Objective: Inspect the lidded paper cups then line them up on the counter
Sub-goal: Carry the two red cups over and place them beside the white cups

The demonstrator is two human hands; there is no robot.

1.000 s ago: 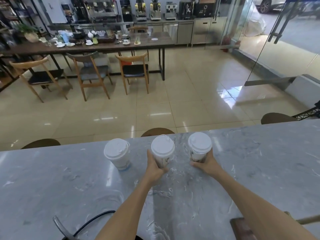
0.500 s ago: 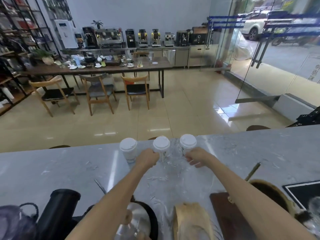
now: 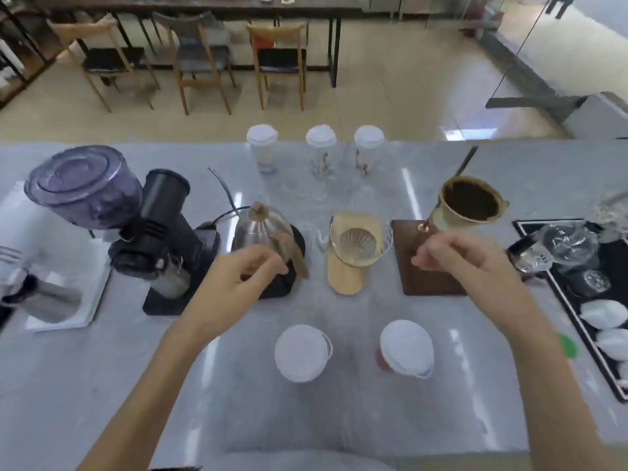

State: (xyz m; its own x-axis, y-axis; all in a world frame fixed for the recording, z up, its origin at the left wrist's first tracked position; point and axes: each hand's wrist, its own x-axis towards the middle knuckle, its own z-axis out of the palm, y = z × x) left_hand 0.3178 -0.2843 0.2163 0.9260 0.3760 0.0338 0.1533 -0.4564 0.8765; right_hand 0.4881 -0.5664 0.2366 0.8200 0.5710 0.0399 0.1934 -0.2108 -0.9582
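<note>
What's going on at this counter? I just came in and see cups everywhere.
A person is sorting lidded paper cups on a marble counter. Three cups stand in a row at the far edge. Two more cups sit close to the person, not yet lined up. The left hand and right hand hang empty above the coffee gear, holding nothing.

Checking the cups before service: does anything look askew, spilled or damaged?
Nothing obvious. Three lidded cups stand upright in a row at the counter's far edge; two more stand upright near the person, not yet in line. No spill shows. Both hands hover empty.
</note>
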